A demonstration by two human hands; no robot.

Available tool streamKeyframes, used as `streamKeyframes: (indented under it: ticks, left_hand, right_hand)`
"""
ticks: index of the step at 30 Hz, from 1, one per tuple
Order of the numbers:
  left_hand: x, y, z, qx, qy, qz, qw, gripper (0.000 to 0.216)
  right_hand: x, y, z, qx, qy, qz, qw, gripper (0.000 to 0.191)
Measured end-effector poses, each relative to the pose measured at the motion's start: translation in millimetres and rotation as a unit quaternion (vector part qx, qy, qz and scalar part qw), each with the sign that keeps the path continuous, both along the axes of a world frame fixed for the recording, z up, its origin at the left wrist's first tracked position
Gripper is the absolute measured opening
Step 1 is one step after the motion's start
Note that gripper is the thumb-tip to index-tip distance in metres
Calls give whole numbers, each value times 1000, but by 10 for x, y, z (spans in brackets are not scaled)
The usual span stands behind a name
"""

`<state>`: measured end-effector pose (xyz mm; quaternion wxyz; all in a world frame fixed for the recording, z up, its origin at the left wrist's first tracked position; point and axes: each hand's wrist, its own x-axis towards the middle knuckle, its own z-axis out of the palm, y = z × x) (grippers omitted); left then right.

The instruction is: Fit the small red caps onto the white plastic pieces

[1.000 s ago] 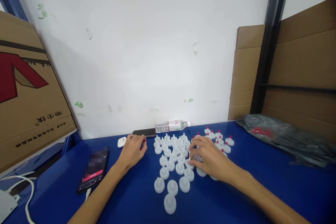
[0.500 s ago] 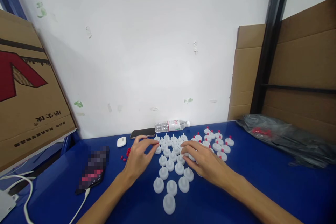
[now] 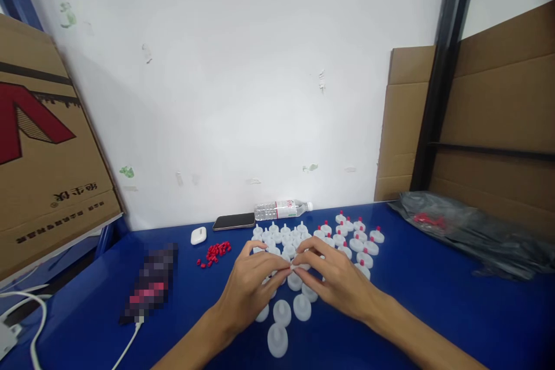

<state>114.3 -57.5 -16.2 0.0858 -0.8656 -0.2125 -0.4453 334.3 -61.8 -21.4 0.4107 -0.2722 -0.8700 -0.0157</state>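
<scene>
My left hand [image 3: 254, 277] and my right hand [image 3: 336, 272] meet over a cluster of translucent white nozzle caps [image 3: 281, 312]. The fingers of both are pinched, fingertips touching or almost touching. A tiny pale bit shows between the fingertips; what either hand grips is too small and covered to name. Under and around the hands the caps stand with nozzles up, several partly hidden. To the right stand more white caps with red tips on their nozzles [image 3: 362, 269]. Loose small red tips [image 3: 217, 251] lie in a pile left of my left hand.
A clear water bottle [image 3: 284, 209] lies along the wall beside a dark phone [image 3: 234, 221] and a white earbud case [image 3: 198, 236]. At left, a blurred device [image 3: 150, 286] has a white cable. A grey plastic bag [image 3: 468, 237] covers the right rear of the blue table [image 3: 416, 306].
My left hand has moved right and nearer to me, meeting my right hand fingertip to fingertip. More of the red tip pile is uncovered. My right hand has shifted slightly nearer to me.
</scene>
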Motion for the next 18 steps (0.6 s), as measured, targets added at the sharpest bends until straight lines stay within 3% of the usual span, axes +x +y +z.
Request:
streamKeyframes:
  ticks: [9, 14, 18]
  left_hand:
    - [-18, 35, -57, 8, 36, -26, 999, 14]
    - [7, 13, -49, 0, 5, -18, 1000, 21]
    - [-18, 42, -41, -40, -20, 4, 999, 15]
  right_hand:
    - [-27, 23, -85, -5, 19, 7, 1000, 15]
    - [9, 28, -37, -18, 37, 18, 999, 35]
    - [15, 15, -16, -32, 17, 50, 998, 43]
